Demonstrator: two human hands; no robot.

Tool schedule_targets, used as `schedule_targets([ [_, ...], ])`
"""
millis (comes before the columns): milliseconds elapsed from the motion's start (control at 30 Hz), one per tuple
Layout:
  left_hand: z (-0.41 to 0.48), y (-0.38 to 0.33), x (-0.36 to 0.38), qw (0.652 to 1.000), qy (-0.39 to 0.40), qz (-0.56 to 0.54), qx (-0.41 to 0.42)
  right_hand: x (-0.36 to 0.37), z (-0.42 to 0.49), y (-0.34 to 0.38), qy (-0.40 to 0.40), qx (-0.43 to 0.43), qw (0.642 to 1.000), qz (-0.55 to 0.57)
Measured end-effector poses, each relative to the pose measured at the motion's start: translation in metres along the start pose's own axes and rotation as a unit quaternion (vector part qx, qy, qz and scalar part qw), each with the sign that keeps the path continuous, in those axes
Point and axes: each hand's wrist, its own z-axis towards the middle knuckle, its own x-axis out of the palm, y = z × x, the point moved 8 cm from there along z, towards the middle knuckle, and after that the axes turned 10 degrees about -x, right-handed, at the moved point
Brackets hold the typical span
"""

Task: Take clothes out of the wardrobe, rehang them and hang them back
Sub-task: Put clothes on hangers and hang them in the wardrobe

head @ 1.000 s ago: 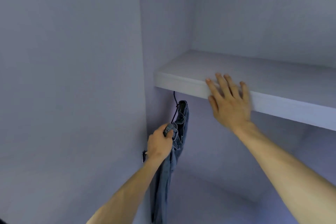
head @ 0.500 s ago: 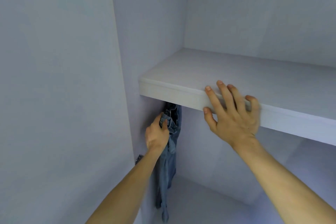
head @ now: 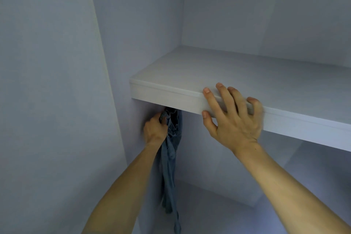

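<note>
Pale grey wardrobe interior, crossed by a shelf. The left hand grips the bunched top of blue jeans, held just under the shelf by the left wall, legs dangling. The right hand rests on the shelf's front edge, fingers spread, grasping nothing. This looks like hanging back; next, the hook must catch a rail hidden beneath the shelf.
</note>
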Motion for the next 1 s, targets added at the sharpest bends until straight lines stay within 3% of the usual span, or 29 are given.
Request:
schedule_targets([
  [233,-0.010,-0.011,-0.009,0.991,-0.024,0.126,0.048,0.003,0.001,0.000,0.002,0.006,1.000,0.009],
  [333,-0.026,-0.008,0.000,0.962,-0.018,0.251,0.108,0.004,0.000,0.000,0.009,0.011,1.000,0.018],
  [467,-0.022,0.006,-0.003,0.931,0.041,0.344,0.112,0.004,-0.001,0.000,0.014,0.017,1.000,0.019],
  [667,-0.012,0.002,-0.015,0.947,0.064,0.314,0.016,0.004,0.004,0.000,0.010,0.020,1.000,0.020],
  [900,-0.006,0.001,-0.006,0.944,0.056,0.325,-0.005,0.006,0.004,-0.004,0.005,0.022,1.000,0.015],
  [1000,-0.020,-0.005,0.000,0.904,0.016,0.423,0.061,0.006,0.003,-0.002,0.007,0.028,1.000,0.013],
])
